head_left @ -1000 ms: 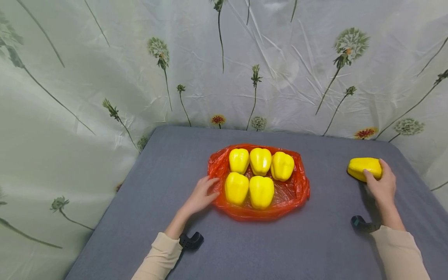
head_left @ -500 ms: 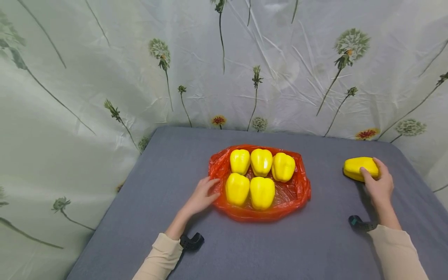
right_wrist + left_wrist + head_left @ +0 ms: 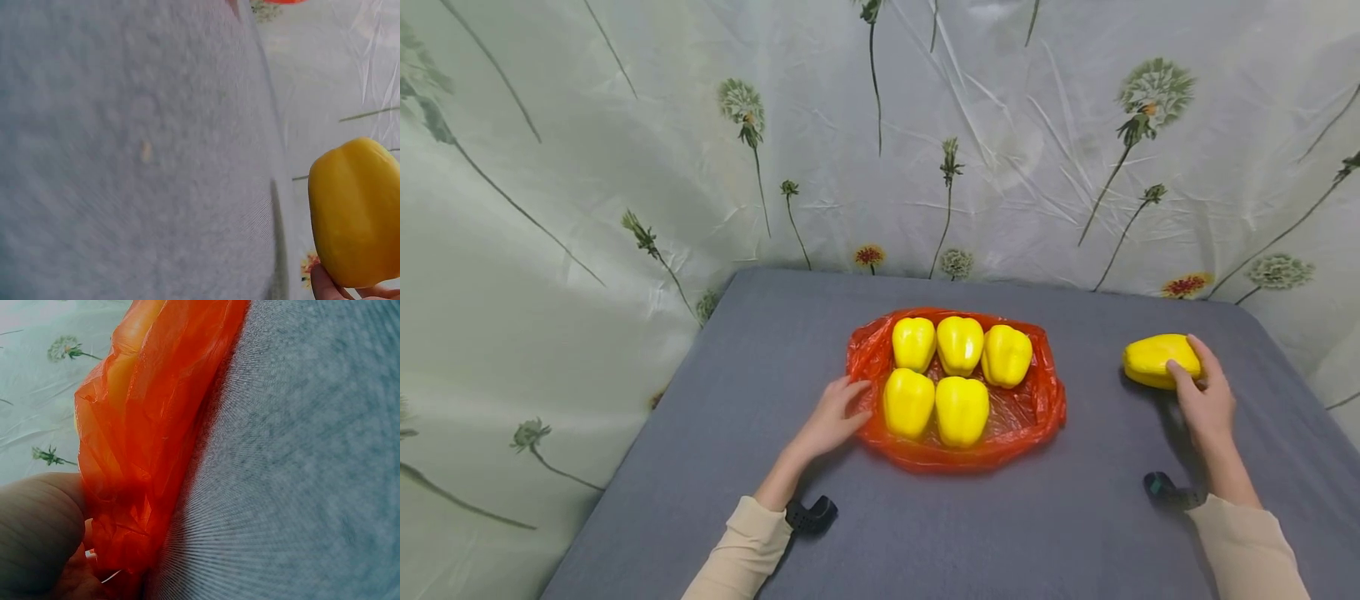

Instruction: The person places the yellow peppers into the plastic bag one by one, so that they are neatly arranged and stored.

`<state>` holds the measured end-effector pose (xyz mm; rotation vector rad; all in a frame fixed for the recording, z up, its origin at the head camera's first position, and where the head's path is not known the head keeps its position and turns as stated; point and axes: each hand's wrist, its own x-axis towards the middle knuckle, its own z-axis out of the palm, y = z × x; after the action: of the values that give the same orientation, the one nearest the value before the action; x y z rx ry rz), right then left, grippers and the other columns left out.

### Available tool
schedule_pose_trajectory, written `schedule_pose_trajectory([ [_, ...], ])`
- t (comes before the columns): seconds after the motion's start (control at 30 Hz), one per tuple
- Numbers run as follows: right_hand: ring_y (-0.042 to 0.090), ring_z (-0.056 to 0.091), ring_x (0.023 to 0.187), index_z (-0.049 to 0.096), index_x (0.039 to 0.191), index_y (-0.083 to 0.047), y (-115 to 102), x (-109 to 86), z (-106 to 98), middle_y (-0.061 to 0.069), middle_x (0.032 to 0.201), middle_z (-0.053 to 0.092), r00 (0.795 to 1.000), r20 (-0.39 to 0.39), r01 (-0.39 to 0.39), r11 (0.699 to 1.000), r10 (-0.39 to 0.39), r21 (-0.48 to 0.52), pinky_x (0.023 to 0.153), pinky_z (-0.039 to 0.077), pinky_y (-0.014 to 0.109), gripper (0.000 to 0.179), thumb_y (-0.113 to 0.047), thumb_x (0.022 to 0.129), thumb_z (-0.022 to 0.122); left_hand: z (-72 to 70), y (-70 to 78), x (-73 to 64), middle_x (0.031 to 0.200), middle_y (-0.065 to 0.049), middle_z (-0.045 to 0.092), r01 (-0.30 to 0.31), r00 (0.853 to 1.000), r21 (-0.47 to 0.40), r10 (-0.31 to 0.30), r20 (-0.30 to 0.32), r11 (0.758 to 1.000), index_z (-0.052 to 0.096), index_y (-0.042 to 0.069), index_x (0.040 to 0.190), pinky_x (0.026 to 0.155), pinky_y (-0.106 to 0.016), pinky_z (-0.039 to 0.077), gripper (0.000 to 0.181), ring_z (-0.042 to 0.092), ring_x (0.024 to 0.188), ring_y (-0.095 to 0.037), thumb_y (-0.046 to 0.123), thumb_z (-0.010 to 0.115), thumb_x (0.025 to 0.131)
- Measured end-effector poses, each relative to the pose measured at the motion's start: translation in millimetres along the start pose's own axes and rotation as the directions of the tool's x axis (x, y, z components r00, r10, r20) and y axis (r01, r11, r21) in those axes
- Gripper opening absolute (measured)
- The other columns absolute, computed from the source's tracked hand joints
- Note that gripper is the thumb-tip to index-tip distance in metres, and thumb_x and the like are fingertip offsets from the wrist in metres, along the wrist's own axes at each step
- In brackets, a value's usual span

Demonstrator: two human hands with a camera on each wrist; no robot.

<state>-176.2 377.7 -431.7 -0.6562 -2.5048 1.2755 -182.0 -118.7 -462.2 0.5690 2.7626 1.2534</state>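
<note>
A yellow bell pepper (image 3: 1157, 361) lies sideways in my right hand (image 3: 1210, 402), whose thumb and fingers grip its right end. The right wrist view shows this bell pepper (image 3: 356, 212) with fingertips (image 3: 325, 284) at its lower end. Toward the middle of the table a red plastic bag (image 3: 955, 461) is spread with its mouth up and several yellow bell peppers (image 3: 908, 404) inside. My left hand (image 3: 831, 421) pinches the bag's left rim. Close up in the left wrist view, the thumb (image 3: 40, 531) presses against the crumpled bag (image 3: 144, 469); the other fingers are mostly hidden.
Grey cloth covers the table (image 3: 760, 350). Behind it and to the left hangs a pale curtain (image 3: 850, 125) printed with dandelions. Each wrist carries a black camera mount (image 3: 811, 515). In the bag, the peppers form two rows, with bare red plastic at the front right.
My right hand has moved a little left with the yellow bell pepper, toward the bag. The left hand and the bag stay in place.
</note>
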Motion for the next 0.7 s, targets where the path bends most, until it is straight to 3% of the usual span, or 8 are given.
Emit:
schedule_pose_trajectory([
  [0.1,-0.014,0.032,0.087,0.025,0.146,-0.039,-0.6,-6.1,-2.2,0.000,0.158,0.021,0.997,0.028,0.075,0.996,-0.077,0.042,0.069,0.029,0.001,0.054,-0.036,0.096,0.045,0.2,-0.1,0.4,0.139,-0.020,0.046,0.006,1.000,-0.005,-0.006,0.004,1.000,0.051,0.002,0.131,0.108,-0.055,0.033,0.046,0.036,0.130,-0.037,0.015,0.060,0.087],
  [0.37,-0.016,0.035,0.100,0.028,0.147,-0.034,-9.2,-20.0,1.4,-0.009,0.153,0.029,0.965,0.066,0.245,0.963,-0.253,0.115,0.076,0.031,-0.006,0.054,-0.028,0.097,0.048,1.9,-3.1,-0.1,0.132,-0.023,0.049,-0.074,0.996,0.024,0.075,-0.042,0.997,0.052,-0.001,0.128,0.102,-0.057,0.035,0.044,0.040,0.123,-0.039,0.016,0.058,0.087],
  [0.53,-0.014,0.039,0.094,0.029,0.147,-0.029,-17.9,-27.9,4.4,-0.008,0.145,0.035,0.946,0.100,0.293,0.946,-0.308,0.141,0.075,0.034,-0.005,0.054,-0.022,0.097,0.049,1.3,-2.2,0.6,0.136,-0.022,0.047,-0.026,1.000,0.009,0.026,-0.012,1.000,0.051,0.000,0.130,0.106,-0.057,0.033,0.046,0.038,0.127,-0.039,0.013,0.059,0.087],
  [0.7,-0.012,0.043,0.092,0.031,0.147,-0.027,-24.9,-34.0,8.0,-0.024,0.131,0.038,0.922,0.129,0.343,0.925,-0.364,0.162,0.074,0.036,-0.004,0.055,-0.018,0.096,0.050,0.5,-0.8,0.6,0.138,-0.020,0.047,-0.008,1.000,0.010,0.008,-0.001,1.000,0.051,0.002,0.131,0.107,-0.055,0.033,0.046,0.038,0.129,-0.038,0.014,0.060,0.087],
])
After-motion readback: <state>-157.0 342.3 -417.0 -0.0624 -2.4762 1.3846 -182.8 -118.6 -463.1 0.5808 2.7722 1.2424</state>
